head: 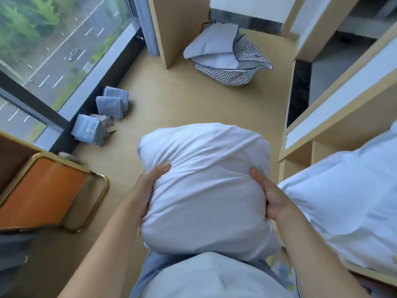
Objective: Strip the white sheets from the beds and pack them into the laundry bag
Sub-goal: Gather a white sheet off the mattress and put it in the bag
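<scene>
I carry a bundled white sheet in front of my body, above the floor. My left hand grips its left side with the thumb pressed into the cloth. My right hand grips its right side the same way. The patterned laundry bag lies open on the floor farther ahead, with white linen sticking out of it. To my right, white bedding lies on a wooden bunk bed.
Several folded blue-grey towels sit on the floor by the window at the left. An orange chair with a gold frame stands at the near left. A wooden partition rises beside the bag.
</scene>
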`<state>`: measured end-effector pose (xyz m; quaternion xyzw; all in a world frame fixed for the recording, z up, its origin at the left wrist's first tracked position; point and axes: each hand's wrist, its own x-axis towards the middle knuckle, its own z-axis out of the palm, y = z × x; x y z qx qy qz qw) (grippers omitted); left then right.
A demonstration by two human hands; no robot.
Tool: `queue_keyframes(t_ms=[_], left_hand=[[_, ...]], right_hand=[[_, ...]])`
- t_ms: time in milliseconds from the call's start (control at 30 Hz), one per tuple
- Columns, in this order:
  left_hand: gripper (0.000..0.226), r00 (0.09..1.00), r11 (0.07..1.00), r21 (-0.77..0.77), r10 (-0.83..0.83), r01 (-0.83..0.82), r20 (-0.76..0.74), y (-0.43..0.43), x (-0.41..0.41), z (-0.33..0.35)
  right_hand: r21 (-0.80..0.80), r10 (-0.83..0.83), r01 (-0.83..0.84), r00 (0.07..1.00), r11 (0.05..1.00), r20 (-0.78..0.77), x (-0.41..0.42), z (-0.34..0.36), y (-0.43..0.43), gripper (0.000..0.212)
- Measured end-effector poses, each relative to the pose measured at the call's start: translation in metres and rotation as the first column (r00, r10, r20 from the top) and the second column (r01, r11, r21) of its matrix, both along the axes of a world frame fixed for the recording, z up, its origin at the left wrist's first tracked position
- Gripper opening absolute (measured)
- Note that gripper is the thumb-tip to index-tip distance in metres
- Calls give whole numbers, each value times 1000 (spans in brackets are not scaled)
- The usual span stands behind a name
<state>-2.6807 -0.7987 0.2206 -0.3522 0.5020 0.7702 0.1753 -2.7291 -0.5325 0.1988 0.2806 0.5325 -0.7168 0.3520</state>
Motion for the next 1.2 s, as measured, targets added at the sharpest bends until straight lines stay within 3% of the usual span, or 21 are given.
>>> queue_keyframes(t_ms=[100,200,333,433,500,633,733,967,1100,1200], left_hand=[[80,1000,1000,6,29,-29,9,-13,-83,-11],[59,1000,1000,-4,29,-29,9,-28,-185,-20],[74,996,996,-10,-85,85,9,-46,-331,-16],[63,985,985,-15,-171,171,10,-53,-435,-11],[70,967,966,-42,-256,256,8,-50,-497,-10],[70,916,915,-52,-400,401,22,-32,-613,-22],[65,872,870,-64,-484,488,73,-7,-703,-39],[53,772,782,-44,-602,621,205,39,-911,-119],[30,738,779,42,-609,626,292,43,-987,-191],[27,722,779,83,-610,621,326,39,-1035,-257]], right_hand=[[-33,19,-19,1000,999,-9,-88,-11,-13,106],[-56,-8,7,1000,998,-23,-184,-19,-27,112],[-35,-70,68,996,997,-51,-304,-15,-41,97],[-32,-144,143,989,989,-31,-380,-12,-45,66],[-40,-213,213,977,976,6,-421,-17,-42,53],[-14,-308,309,951,951,30,-505,-36,-30,67],[-5,-382,382,923,924,52,-575,-63,-12,46],[34,-471,475,858,879,202,-749,-143,24,31],[81,-473,468,844,880,253,-818,-192,24,44],[135,-479,460,831,878,283,-864,-239,20,52]])
